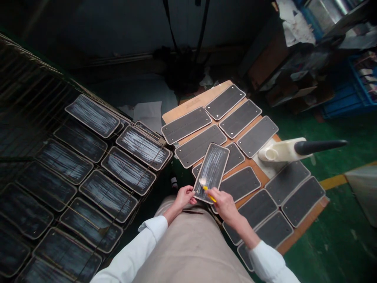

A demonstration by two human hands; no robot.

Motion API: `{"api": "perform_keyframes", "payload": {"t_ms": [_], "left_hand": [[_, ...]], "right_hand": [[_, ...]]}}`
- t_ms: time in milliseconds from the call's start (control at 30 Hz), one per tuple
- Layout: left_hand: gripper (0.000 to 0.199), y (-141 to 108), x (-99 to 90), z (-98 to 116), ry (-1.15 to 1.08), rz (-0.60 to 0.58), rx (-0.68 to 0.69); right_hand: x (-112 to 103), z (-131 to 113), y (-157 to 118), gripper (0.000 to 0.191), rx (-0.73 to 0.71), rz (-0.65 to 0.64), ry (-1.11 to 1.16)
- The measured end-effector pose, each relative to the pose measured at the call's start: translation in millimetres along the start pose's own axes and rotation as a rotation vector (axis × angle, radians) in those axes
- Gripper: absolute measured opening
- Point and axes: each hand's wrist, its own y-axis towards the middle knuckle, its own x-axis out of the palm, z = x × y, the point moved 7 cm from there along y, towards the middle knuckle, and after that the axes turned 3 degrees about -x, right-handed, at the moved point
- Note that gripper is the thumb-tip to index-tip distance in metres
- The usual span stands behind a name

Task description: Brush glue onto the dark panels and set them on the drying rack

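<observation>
My left hand pinches the lower left corner of a dark rectangular plate with a pale rim and rounded corners. White streaks run along the plate's face. In my right hand is a small brush with a yellow handle; its pale bristles are at the plate's lower part. Beneath and around it, several similar dark plates without streaks, such as the one at the back, lie on a brown board.
A cream container with a long black handle stands at the board's right. On my left, a wire rack bears several white-streaked plates. A blue crate and boxes are at the far right, on a green floor.
</observation>
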Motion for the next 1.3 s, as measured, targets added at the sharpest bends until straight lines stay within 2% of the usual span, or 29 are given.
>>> {"api": "perform_keyframes", "payload": {"t_ms": [100,167,333,400,467,567,633,700,800,900,967,1033,1167,1233,1300], "left_hand": [[0.019,0.2,0.5,-0.8,0.006,0.000,-0.001],[0.020,0.8,0.8,-1.6,0.014,0.002,0.001],[0.023,2.5,2.1,-4.3,0.046,0.008,0.004],[0.025,2.0,2.5,-4.6,0.056,0.015,0.011],[0.026,0.5,3.0,-4.0,0.062,0.020,0.018],[0.022,-2.5,4.2,-0.7,0.067,0.026,0.035],[0.017,-3.8,5.8,3.2,0.068,0.027,0.060],[0.012,-4.3,8.3,6.5,0.063,0.022,0.080],[0.013,-5.2,13.5,8.9,0.051,0.009,0.080],[0.017,-10.0,20.5,12.2,0.038,-0.018,0.068],[0.021,-16.1,26.7,17.4,0.027,-0.052,0.063],[0.024,-23.9,34.8,25.0,-0.012,-0.100,0.061],[0.024,-42.2,56.4,43.4,-0.140,-0.200,0.039],[0.026,-52.9,70.0,54.3,-0.179,-0.237,0.037],[0.031,-65.2,84.3,66.9,-0.203,-0.262,0.058]], "right_hand": [[1.5,-6.1,-22.1,0.019,0.059,-0.058,0.243],[-7.8,6.5,-21.7,0.018,0.105,-0.018,0.320],[-54.3,71.3,2.6,0.023,0.213,0.348,0.189],[-65.9,83.4,5.9,0.026,0.204,0.448,0.073],[-64.5,79.7,2.4,0.028,0.164,0.439,-0.041],[-43.1,56.1,-14.4,0.027,0.111,0.280,-0.079],[-29.0,39.2,-29.4,0.024,0.107,0.172,0.039],[-25.8,30.8,-43.0,0.020,0.151,0.143,0.219],[-41.6,42.3,-58.2,0.020,0.286,0.274,0.446],[-62.3,66.2,-71.5,0.024,0.394,0.446,0.520],[-73.1,76.0,-80.2,0.025,0.413,0.553,0.541],[-81.2,75.4,-87.8,0.025,0.393,0.662,0.559],[-85.6,41.5,-88.1,0.023,0.287,0.823,0.420],[-77.9,18.2,-77.6,0.026,0.224,0.817,0.317],[-68.0,-1.0,-65.1,0.030,0.151,0.759,0.223]]}}
